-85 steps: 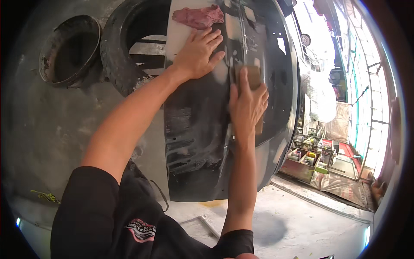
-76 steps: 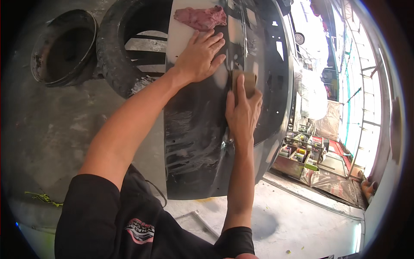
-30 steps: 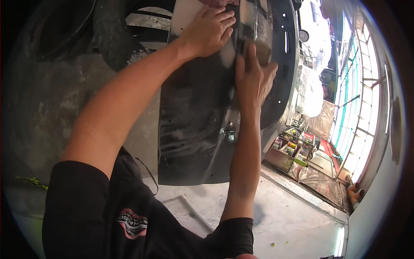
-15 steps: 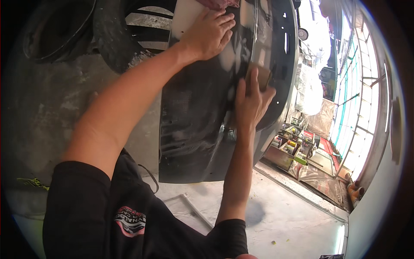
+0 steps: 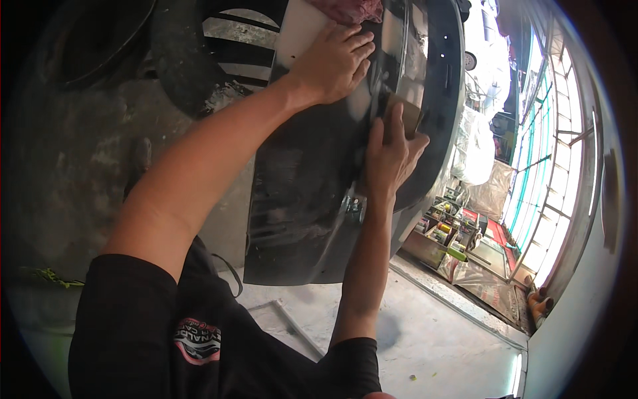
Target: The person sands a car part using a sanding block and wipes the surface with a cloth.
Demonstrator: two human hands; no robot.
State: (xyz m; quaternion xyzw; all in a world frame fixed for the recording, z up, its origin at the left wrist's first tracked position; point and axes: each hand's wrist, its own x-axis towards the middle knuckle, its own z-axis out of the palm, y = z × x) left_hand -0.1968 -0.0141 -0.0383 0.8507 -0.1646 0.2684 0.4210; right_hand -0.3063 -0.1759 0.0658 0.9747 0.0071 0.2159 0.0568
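Observation:
A dark car body panel [image 5: 299, 179], likely a door, stretches away in front of me, with pale patches and streaks on its surface. My left hand [image 5: 339, 63] lies flat on its far left part, fingers spread, just below a crumpled reddish cloth [image 5: 349, 9]. On the right, my right hand [image 5: 392, 149] grips a brownish rectangular sanding block [image 5: 404, 116] and presses it against the panel beside a raised crease. The block's underside is hidden against the surface.
Tyres [image 5: 179, 60] stand at the far left, next to a slatted dark piece. Beyond the panel's right edge sits a shelf box of bottles and cans [image 5: 442, 229]. A frame-like strip [image 5: 296, 326] lies on the pale floor, and a barred window [image 5: 545, 159] lines the right.
The view has shifted slightly, so the panel and both hands appear a little farther right. My left hand remains flat; the right still holds the block at nearly the same place.

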